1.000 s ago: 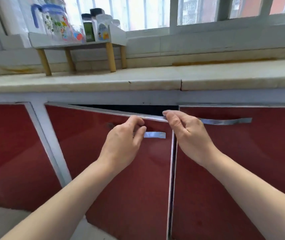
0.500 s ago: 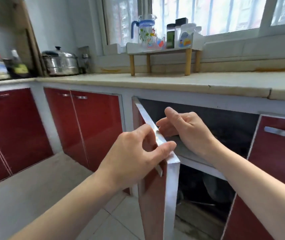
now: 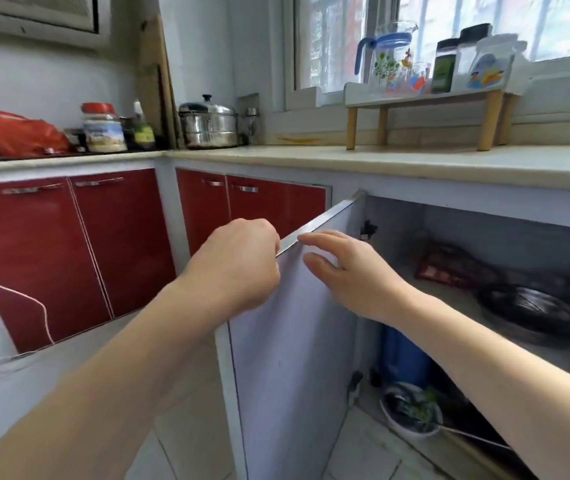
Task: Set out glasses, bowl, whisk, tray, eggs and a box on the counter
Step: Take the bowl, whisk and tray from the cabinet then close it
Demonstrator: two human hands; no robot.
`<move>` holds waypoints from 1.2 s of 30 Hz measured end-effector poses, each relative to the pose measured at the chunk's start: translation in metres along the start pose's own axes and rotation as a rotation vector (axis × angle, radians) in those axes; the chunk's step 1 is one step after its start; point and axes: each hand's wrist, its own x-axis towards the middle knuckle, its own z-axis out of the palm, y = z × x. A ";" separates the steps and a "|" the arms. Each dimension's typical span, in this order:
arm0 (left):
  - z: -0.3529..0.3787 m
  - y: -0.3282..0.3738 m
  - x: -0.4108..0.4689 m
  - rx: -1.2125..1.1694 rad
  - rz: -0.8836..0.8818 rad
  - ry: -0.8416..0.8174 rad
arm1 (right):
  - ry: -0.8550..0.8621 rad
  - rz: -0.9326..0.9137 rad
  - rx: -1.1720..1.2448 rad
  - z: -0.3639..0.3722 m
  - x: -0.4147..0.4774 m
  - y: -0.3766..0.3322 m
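A red cabinet door (image 3: 287,341) stands swung wide, its pale inner face toward me. My left hand (image 3: 238,261) is closed on the door's top edge. My right hand (image 3: 352,271) has spread fingers resting against the inner face just behind that edge. The cabinet (image 3: 484,271) is open: a dark round pan (image 3: 532,306) and a red packet (image 3: 446,268) lie on its shelf, a white bowl (image 3: 411,414) with greens sits on the floor below. The beige counter (image 3: 415,164) runs above. A glass jug (image 3: 387,60) and small glasses (image 3: 418,76) stand on a little rack.
A wooden-legged rack (image 3: 425,109) with jars stands by the window. A steel pot (image 3: 207,124), a jar (image 3: 103,129), bottles and a red bag (image 3: 24,133) sit on the left counter. Closed red doors (image 3: 103,237) line the left. The floor is tiled.
The door has swung from nearly closed to wide open, showing its inner face and the cabinet's contents. My right hand has let go of the edge and spread out. My view has turned left.
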 end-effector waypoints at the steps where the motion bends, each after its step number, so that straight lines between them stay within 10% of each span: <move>1: 0.005 -0.008 0.001 0.077 -0.023 0.034 | -0.043 -0.025 -0.068 0.008 0.006 -0.002; 25: 0.045 -0.098 0.054 0.406 -0.203 0.262 | -0.084 -0.072 -0.358 0.058 0.067 0.023; 30: 0.076 -0.012 0.059 0.034 0.209 0.434 | 0.100 0.056 -0.432 -0.004 0.010 0.061; 36: 0.107 0.149 0.054 -0.606 0.664 0.188 | 0.384 0.364 -0.630 -0.107 -0.096 0.116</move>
